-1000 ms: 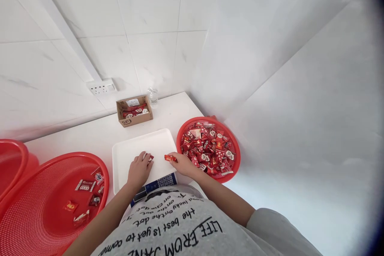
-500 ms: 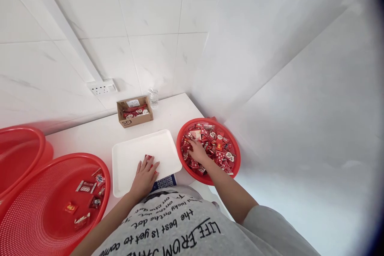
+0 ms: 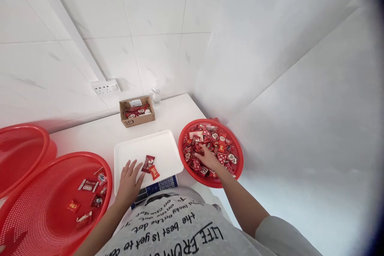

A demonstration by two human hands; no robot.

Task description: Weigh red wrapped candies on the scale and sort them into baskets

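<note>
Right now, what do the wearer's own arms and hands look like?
Left hand and right hand: bare, no gloves, rings or watch visible. A plain grey short sleeve ends near the right elbow; the left sleeve isn't visible. The grey shirt has black lettering.

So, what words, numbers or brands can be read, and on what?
"SF": cardboard box
"LIFE FROM", "the best is yet to", "on the dot": grey shirt
"4 5 6": blue keypad
Too small, blurred or cut off: candy wrappers, white box label, other keys, remaining shirt words
</note>
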